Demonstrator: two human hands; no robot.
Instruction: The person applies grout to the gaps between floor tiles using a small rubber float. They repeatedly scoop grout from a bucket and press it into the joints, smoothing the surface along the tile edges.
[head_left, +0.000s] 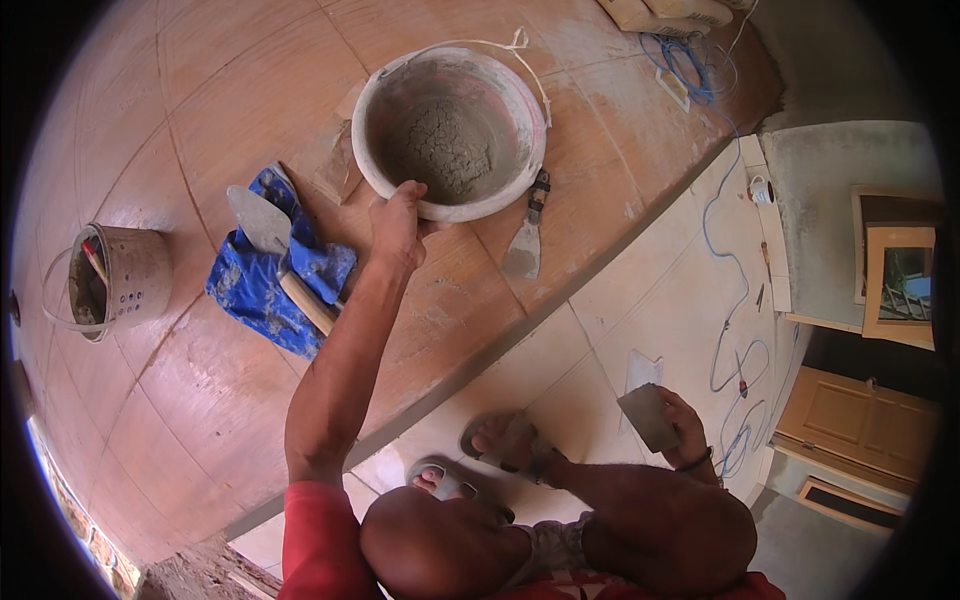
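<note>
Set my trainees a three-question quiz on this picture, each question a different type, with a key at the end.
1. Multiple choice: which hand grips the rim of the large round bucket? (a) right (b) left (c) both
2. True or false: the right hand holds the putty knife.
3. Fill the gap: the wooden-handled trowel rests on a crumpled, smeared ____ cloth.

Key
1. (b): the left hand grips it.
2. False: it holds a grey rectangular block; the knife lies beside the bucket.
3. blue
</note>
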